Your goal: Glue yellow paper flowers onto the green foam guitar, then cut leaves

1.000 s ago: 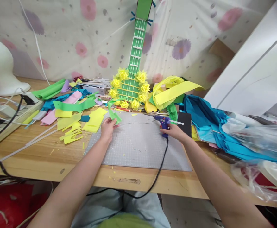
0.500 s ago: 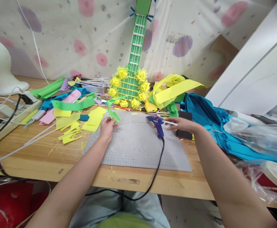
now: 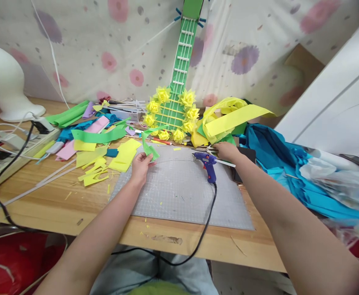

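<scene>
1. The person's left hand [image 3: 140, 168] is nearly closed, thumb and fingertips pinching one green strip [image 3: 150, 149] above the mat's far left corner.
2. One thin wire [image 3: 174, 159] runs rightward from that pinch, over the mat [image 3: 185, 188].
3. The right hand [image 3: 227, 150] reaches past the mat's far edge, fingers bent down among thin tools [image 3: 202, 146]; how far open it is, and whether it grips any, cannot be told.
4. One glue gun [image 3: 209, 166] lies on the mat, near the right hand, with one white stick [image 3: 225, 163] at its back and one black cord [image 3: 208, 217].
5. One phone [image 3: 248, 155] is partly hidden by the right arm.
6. One green guitar [image 3: 179, 73] leans behind the mat, with five white bars on its neck, at least eight yellow flowers [image 3: 187, 98] and at least four blue pegs [image 3: 177, 18].
7. Two long white strips [image 3: 44, 184] lie left of the mat.
</scene>
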